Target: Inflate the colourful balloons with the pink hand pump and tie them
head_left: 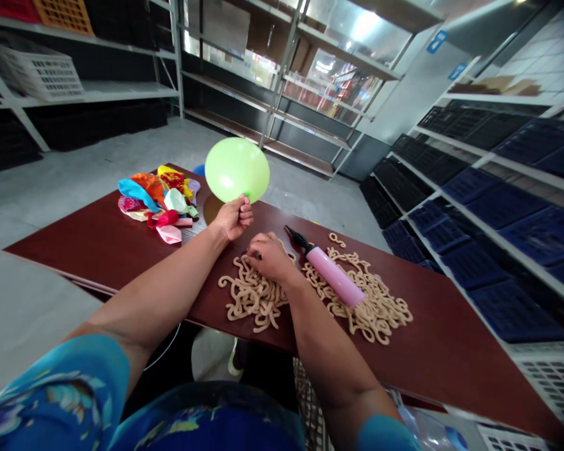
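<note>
My left hand [235, 216] is closed around the neck of an inflated light-green balloon [236, 169], held above the dark red table [98, 250]. My right hand [269, 255] rests with curled fingers on a pile of beige hook-shaped clips [254, 294], pinching something small I cannot make out. A pink hand pump [331, 272] with a black nozzle lies on the clips just right of that hand.
A heap of flat balloons in many colours [157, 200] lies at the table's far left. Metal shelving with white and orange crates stands behind. Shelves of dark blue bins [498, 219] run along the right. A white basket [549, 376] sits at lower right.
</note>
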`<action>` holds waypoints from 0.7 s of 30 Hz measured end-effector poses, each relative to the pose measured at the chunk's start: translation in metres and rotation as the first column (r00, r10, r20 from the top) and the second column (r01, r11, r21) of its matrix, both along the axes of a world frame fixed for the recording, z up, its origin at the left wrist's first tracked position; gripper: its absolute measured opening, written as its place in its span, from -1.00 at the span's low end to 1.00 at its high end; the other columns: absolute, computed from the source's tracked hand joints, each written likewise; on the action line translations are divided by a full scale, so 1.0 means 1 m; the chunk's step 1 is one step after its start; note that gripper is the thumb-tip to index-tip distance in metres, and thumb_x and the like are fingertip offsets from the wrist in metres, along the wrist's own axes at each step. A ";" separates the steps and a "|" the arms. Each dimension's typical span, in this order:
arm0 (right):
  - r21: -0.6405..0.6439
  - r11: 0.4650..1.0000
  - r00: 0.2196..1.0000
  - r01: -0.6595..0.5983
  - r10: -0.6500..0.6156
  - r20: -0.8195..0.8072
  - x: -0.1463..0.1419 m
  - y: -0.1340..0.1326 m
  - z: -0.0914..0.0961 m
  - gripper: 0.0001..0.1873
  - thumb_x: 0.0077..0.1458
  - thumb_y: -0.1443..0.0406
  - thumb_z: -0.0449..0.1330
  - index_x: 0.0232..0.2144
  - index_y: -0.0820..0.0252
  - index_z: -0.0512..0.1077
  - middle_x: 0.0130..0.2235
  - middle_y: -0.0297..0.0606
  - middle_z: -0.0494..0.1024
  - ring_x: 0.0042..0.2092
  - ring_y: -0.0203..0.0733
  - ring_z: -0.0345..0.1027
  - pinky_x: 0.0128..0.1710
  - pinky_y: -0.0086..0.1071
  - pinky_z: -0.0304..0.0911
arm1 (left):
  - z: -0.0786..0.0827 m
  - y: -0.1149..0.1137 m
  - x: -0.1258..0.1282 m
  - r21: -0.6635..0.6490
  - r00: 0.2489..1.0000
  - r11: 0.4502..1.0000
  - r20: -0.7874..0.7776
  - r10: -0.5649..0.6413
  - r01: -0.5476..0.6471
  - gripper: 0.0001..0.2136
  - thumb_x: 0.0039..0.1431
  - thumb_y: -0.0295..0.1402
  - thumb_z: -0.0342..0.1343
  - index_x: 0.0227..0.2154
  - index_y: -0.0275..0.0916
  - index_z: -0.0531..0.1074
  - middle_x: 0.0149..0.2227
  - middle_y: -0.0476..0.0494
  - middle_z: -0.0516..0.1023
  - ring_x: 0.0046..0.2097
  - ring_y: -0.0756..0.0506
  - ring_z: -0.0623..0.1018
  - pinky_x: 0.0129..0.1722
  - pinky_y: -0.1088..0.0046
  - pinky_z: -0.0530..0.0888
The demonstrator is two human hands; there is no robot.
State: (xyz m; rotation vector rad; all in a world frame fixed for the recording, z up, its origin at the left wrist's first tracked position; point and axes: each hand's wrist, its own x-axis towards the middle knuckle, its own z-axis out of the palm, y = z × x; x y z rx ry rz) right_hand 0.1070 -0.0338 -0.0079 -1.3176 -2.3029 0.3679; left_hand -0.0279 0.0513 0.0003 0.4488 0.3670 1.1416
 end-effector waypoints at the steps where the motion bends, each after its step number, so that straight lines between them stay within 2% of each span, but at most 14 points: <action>1: -0.020 0.999 0.993 0.030 -0.032 -0.114 0.001 0.001 0.001 -0.89 -0.02 0.25 0.17 -0.52 0.15 0.40 -0.34 -0.34 0.44 -0.23 -0.26 0.23 -0.15 -0.32 0.14 | 0.000 0.000 0.000 0.004 1.000 1.000 -0.001 0.003 -0.003 -0.81 0.19 -0.38 -0.05 -0.53 -0.30 0.22 -0.67 0.13 0.04 -0.70 0.15 0.08 -0.73 0.68 0.01; 2: -0.058 0.996 0.961 0.071 -0.084 -0.263 0.003 0.002 0.003 -0.88 -0.01 0.24 0.15 -0.50 0.15 0.39 -0.38 -0.36 0.43 -0.29 -0.29 0.25 -0.22 -0.35 0.17 | -0.001 0.000 0.000 0.010 1.000 1.000 -0.003 0.002 -0.002 -0.81 0.18 -0.38 -0.05 -0.52 -0.30 0.23 -0.67 0.13 0.05 -0.70 0.15 0.09 -0.73 0.68 0.01; 3: -0.117 0.987 0.895 0.109 -0.149 -0.421 0.005 0.003 0.005 -0.87 0.00 0.22 0.14 -0.47 0.16 0.37 -0.42 -0.37 0.43 -0.37 -0.32 0.25 -0.32 -0.40 0.19 | 0.000 0.000 0.000 0.018 1.000 1.000 -0.008 -0.005 0.005 -0.82 0.18 -0.37 -0.04 -0.52 -0.30 0.23 -0.67 0.12 0.06 -0.70 0.15 0.10 -0.74 0.68 0.01; 5: -0.256 0.959 0.679 0.124 -0.270 -0.682 0.009 0.006 0.009 -0.84 -0.02 0.18 0.14 -0.46 0.16 0.34 -0.48 -0.40 0.42 -0.52 -0.39 0.20 -0.54 -0.49 0.11 | 0.000 -0.001 0.000 0.031 0.999 0.999 -0.026 -0.026 0.027 -0.83 0.17 -0.37 -0.03 -0.51 -0.30 0.24 -0.66 0.11 0.09 -0.70 0.15 0.11 -0.74 0.68 0.02; 7: -0.342 0.938 0.471 0.064 -0.330 -0.818 0.013 0.008 0.012 -0.81 -0.05 0.17 0.17 -0.49 0.16 0.29 -0.49 -0.41 0.44 -0.60 -0.44 0.15 -0.67 -0.54 -0.03 | 0.001 -0.002 0.002 0.039 0.997 0.998 -0.063 -0.051 0.054 -0.83 0.16 -0.37 -0.03 -0.51 -0.30 0.24 -0.65 0.08 0.15 -0.69 0.15 0.13 -0.75 0.69 0.03; 9: -0.370 0.929 0.355 -0.006 -0.344 -0.869 0.016 0.009 0.013 -0.78 -0.09 0.18 0.20 -0.52 0.17 0.26 -0.47 -0.40 0.47 -0.63 -0.47 0.15 -0.72 -0.57 -0.09 | 0.000 -0.005 0.003 0.048 0.990 0.996 -0.123 -0.062 0.069 -0.84 0.15 -0.36 -0.02 -0.50 -0.31 0.26 -0.60 0.02 0.27 -0.69 0.16 0.14 -0.75 0.68 0.04; 11: -0.391 0.918 0.332 -0.062 -0.351 -0.876 0.016 0.009 0.013 -0.77 -0.11 0.19 0.21 -0.53 0.18 0.25 -0.47 -0.40 0.48 -0.64 -0.48 0.17 -0.74 -0.59 -0.08 | -0.001 -0.007 0.006 0.076 0.979 0.994 -0.197 -0.058 0.074 -0.84 0.14 -0.35 0.00 -0.50 -0.31 0.27 -0.48 -0.10 0.42 -0.70 0.17 0.16 -0.76 0.67 0.06; 14: -0.420 0.903 0.360 -0.085 -0.365 -0.859 0.014 0.009 0.011 -0.77 -0.13 0.20 0.23 -0.53 0.19 0.26 -0.45 -0.37 0.51 -0.66 -0.48 0.20 -0.76 -0.60 -0.06 | -0.003 -0.013 0.010 0.139 0.950 0.985 -0.309 -0.052 0.099 -0.84 0.13 -0.34 0.00 -0.50 -0.31 0.28 -0.39 -0.20 0.49 -0.70 0.16 0.19 -0.77 0.64 0.09; 17: -0.414 0.910 0.365 0.004 -0.387 -0.847 0.011 0.009 0.010 -0.74 -0.16 0.19 0.25 -0.55 0.19 0.25 -0.44 -0.35 0.52 -0.67 -0.45 0.23 -0.78 -0.58 -0.01 | -0.003 -0.018 0.015 0.193 0.903 0.974 -0.428 -0.025 0.119 -0.81 0.13 -0.30 0.01 -0.50 -0.31 0.29 -0.54 -0.11 0.44 -0.72 0.13 0.23 -0.77 0.62 0.12; 21: -0.387 0.910 0.364 0.145 -0.413 -0.835 0.009 0.009 0.011 -0.72 -0.18 0.20 0.27 -0.58 0.19 0.24 -0.56 -0.40 0.49 -0.69 -0.45 0.21 -0.77 -0.58 0.02 | -0.003 -0.024 0.020 0.237 0.828 0.962 -0.560 0.024 0.133 -0.79 0.15 -0.26 -0.01 -0.47 -0.32 0.31 -0.62 -0.01 0.38 -0.74 0.13 0.25 -0.76 0.61 0.14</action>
